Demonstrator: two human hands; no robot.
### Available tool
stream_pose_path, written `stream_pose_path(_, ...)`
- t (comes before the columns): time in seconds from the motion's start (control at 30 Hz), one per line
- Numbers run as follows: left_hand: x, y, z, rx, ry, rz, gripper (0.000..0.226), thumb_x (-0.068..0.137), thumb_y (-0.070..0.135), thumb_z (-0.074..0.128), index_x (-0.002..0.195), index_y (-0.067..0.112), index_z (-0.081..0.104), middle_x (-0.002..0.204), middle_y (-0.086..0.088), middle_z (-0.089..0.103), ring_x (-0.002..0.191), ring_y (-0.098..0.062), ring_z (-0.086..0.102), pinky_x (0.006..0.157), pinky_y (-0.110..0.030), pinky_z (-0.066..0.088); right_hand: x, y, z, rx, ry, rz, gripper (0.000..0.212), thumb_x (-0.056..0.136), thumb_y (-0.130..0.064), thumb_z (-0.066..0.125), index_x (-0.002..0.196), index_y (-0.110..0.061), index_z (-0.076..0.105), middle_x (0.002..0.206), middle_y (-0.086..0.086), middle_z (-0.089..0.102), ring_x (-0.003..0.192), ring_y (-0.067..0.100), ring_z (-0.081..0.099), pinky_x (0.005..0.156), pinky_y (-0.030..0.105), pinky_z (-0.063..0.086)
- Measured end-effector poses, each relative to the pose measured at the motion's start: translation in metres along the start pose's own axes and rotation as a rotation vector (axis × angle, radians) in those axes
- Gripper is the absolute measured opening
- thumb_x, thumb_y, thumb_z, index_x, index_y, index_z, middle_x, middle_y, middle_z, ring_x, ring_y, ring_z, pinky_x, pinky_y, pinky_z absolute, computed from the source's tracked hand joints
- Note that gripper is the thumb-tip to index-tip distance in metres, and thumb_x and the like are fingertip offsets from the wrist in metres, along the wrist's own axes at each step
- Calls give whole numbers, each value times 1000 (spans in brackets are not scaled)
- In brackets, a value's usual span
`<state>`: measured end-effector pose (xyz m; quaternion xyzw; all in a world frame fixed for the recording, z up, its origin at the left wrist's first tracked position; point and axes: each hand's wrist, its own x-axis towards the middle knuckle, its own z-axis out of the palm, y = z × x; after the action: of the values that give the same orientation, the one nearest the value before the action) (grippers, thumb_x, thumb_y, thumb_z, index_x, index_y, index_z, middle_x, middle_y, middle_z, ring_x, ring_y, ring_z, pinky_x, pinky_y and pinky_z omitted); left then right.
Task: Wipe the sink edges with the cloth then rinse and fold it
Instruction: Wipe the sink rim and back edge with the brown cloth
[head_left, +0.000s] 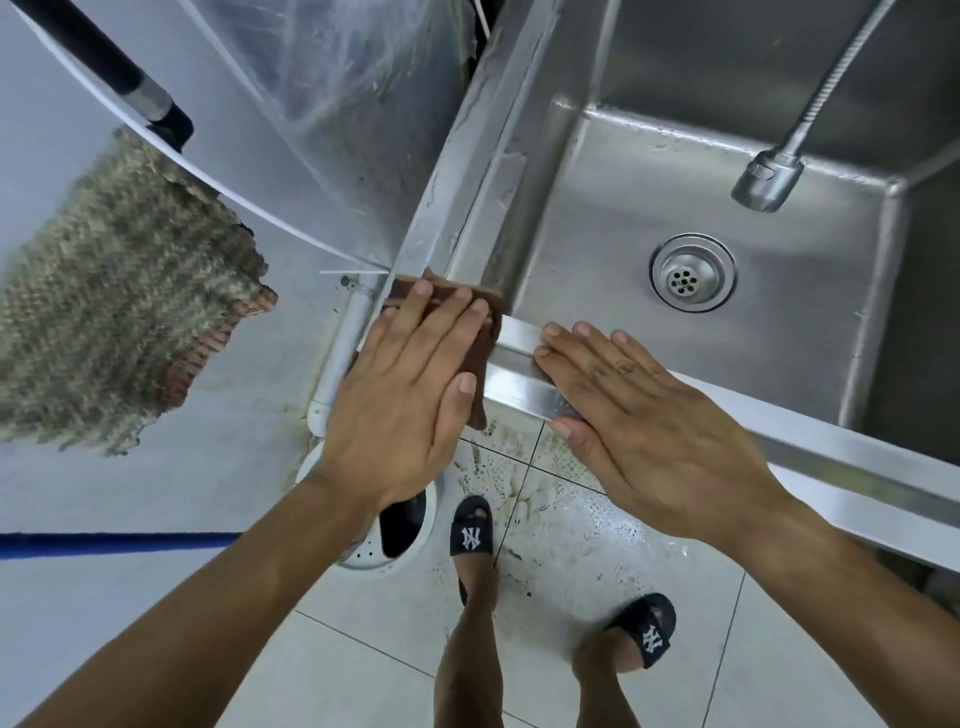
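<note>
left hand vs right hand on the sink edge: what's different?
The left hand presses flat on the brown cloth at the near left corner of the sink; the right hand lies on bare metal, with no cloth under it. The left hand sits at the corner, while the right hand rests further right along the front rim. Both have straight fingers, palm down, neither curled round anything.
</note>
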<state>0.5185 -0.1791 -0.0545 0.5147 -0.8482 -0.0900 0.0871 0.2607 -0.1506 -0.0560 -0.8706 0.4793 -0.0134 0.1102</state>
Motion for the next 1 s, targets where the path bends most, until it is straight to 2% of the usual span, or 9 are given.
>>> stream_pose_path(0.07,17,-19,-10,20,-53,63,55,107,30,28,158,12,38,164,-6,37,158,-26,19,126,-52,22,2,-1,-1,4,1,11,60,112,-43,23,164,-11,22,173,5,14,160,18,10,131,42,13)
stream_pose_path(0.2,64,-31,-17,18,-108,10,58,107,33,24,162,14,27,171,-1,21,160,-23,5,129,-49,13,8,-5,-3,21,-24,27,61,112,-42,19,164,-11,20,173,5,12,161,19,5,131,43,12)
stream_pose_path(0.33,28,-5,-11,8,-111,-8,59,108,34,23,163,13,26,171,-3,22,160,-21,5,130,-47,9,16,-8,-3,24,-52,38,60,113,-44,15,165,-14,15,174,3,8,161,17,1,131,42,8)
stream_pose_path(0.47,7,-7,-14,-13,-124,92,57,108,33,27,161,13,31,169,-4,28,159,-20,12,129,-46,14,16,-10,-2,24,-29,50,60,113,-43,18,165,-14,18,173,4,10,161,17,3,131,42,10)
stream_pose_path(0.57,42,-30,-19,-17,-133,65,55,110,35,22,162,17,30,170,-1,23,160,-19,6,129,-49,15,16,-9,-2,27,-4,48,59,113,-43,21,164,-13,22,172,5,15,161,19,9,131,44,15)
stream_pose_path(0.7,105,-51,-18,-30,-139,55,57,111,36,23,164,15,22,173,-3,12,160,-26,-1,129,-40,8,17,-10,-2,35,14,56,59,113,-43,22,163,-12,25,172,4,18,160,19,12,130,44,16)
stream_pose_path(0.77,125,-51,-16,-13,-120,79,58,110,35,24,163,12,25,172,-7,15,160,-31,2,129,-48,13,17,-11,-3,32,10,59,59,113,-43,22,163,-13,25,172,4,18,160,19,12,130,44,16)
stream_pose_path(0.93,75,-34,-13,-24,-85,29,59,108,34,26,162,11,25,173,-3,15,160,-26,1,129,-50,9,17,-10,-2,20,-15,64,59,113,-44,21,164,-14,23,172,3,15,161,18,10,131,42,13)
stream_pose_path(1.0,53,-33,-13,-53,-85,48,57,108,31,28,161,10,29,172,-2,19,160,-25,5,128,-51,14,17,-11,-3,16,-20,69,59,113,-43,22,164,-15,23,172,3,15,161,18,9,131,42,13)
